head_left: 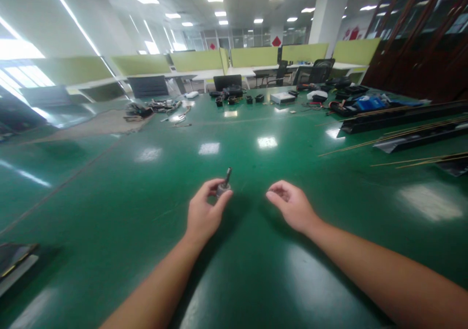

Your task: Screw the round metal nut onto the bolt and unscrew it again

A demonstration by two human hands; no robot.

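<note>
My left hand (206, 209) is closed around a small grey metal cylinder with a thin dark stem (223, 189), gripping its round body between thumb and fingers. The stem points up and tilts slightly to the right. To the right and apart from it is my right hand (288, 203), its fingers curled and thumb and fingertips pinched together. Whatever sits in that pinch, if anything, is too small to make out. Both hands are over the glossy green tabletop (252, 251).
Long black metal channels (395, 119) and thin yellowish rods (365, 144) lie at the right. Along the far edge are small black boxes (249, 99), a white box (282, 98) and blue items (369, 103). Clutter (161, 106) sits far left; a dark flat object (16, 261) lies near left.
</note>
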